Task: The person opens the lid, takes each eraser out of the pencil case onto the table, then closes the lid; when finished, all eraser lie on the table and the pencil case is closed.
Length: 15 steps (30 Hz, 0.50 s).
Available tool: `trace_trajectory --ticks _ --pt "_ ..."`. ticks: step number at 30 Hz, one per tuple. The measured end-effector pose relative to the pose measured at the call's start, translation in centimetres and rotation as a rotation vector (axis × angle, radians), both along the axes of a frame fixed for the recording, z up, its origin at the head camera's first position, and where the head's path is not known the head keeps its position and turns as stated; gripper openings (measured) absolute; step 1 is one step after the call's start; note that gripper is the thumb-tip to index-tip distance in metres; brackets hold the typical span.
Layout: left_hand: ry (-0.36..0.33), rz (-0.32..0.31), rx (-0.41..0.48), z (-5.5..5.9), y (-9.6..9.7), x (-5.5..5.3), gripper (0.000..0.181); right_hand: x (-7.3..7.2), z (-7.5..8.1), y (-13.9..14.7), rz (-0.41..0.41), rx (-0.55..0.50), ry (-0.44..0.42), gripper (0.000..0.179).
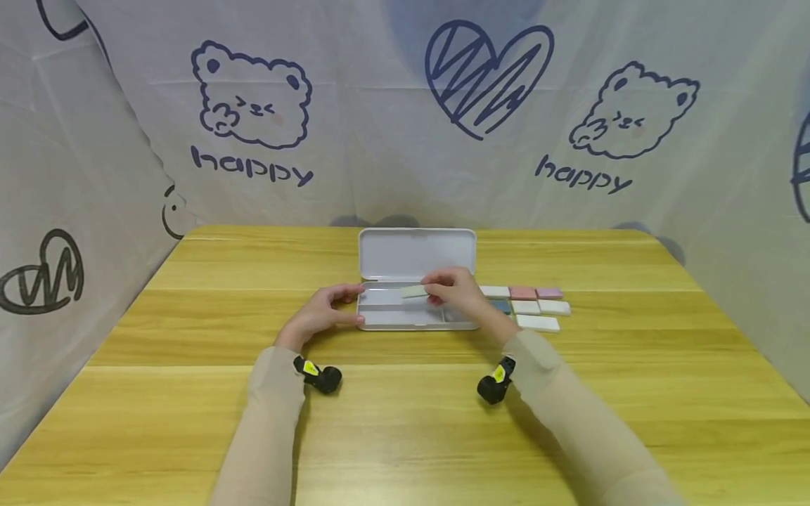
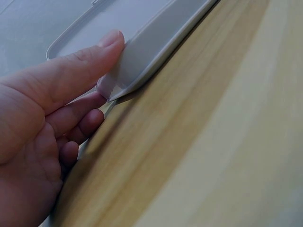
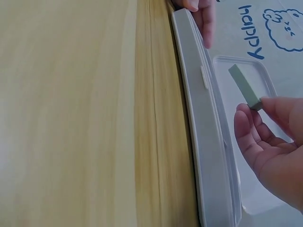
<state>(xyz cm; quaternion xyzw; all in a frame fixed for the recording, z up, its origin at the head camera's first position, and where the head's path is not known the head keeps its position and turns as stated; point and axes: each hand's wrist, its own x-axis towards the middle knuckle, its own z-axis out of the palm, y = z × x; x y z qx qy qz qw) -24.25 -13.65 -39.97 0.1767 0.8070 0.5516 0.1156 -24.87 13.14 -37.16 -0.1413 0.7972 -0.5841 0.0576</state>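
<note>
An open white pencil case (image 1: 401,318) lies at the middle of the table, its hinged lid (image 1: 418,253) raised at the back. The tray has divided compartments. My left hand (image 1: 324,314) holds the case's left end, thumb at the front corner and fingers at the back one; in the left wrist view the thumb (image 2: 102,54) lies on the rim. Above the back compartment, my right hand (image 1: 458,289) pinches a pale green rectangular block (image 3: 245,86) by one end between thumb and fingers. The block sticks out toward the left.
Right of the case, several small blocks lie flat in rows: a pink one (image 1: 522,293), a purple one (image 1: 549,292), a blue one (image 1: 502,306) and white ones (image 1: 538,323). A printed cloth (image 1: 373,140) hangs behind the wooden table (image 1: 405,422).
</note>
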Motion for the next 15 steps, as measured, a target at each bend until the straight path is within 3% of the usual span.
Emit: trace_trajectory --ticks 15 --pt "0.000 -0.011 0.009 0.1 0.0 -0.1 0.060 1.8 0.5 4.6 0.005 -0.138 -0.076 0.026"
